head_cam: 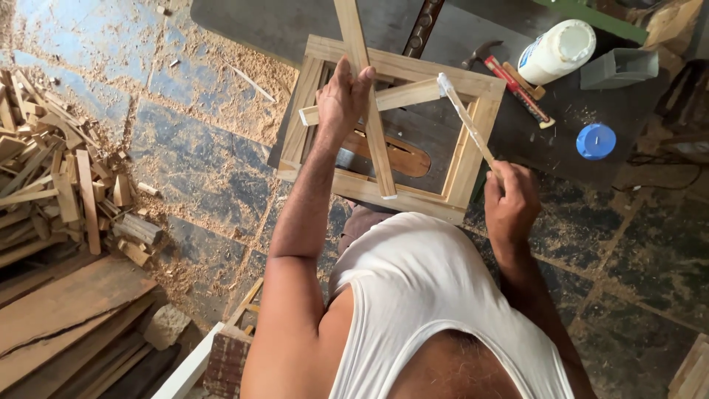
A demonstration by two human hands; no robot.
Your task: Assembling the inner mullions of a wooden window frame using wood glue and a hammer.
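Note:
A square wooden frame (470, 159) lies on a dark workbench (281, 26). Two thin wooden slats cross over it: a long upright slat (381, 159) and a shorter cross slat (405, 94). My left hand (342, 100) presses down where the two slats cross. My right hand (509, 203) grips a thin stick (464, 120) whose white-smeared tip touches the right end of the cross slat. A white glue bottle (555, 50) lies on the bench at the upper right, with its blue cap (595, 140) off and set apart.
A red-handled hammer (513, 80) lies beside the glue bottle. A translucent plastic container (619, 68) stands at the far right. Offcuts and slats (59, 177) are piled on the floor at left, amid sawdust (221, 81). Boards (66, 318) lie at lower left.

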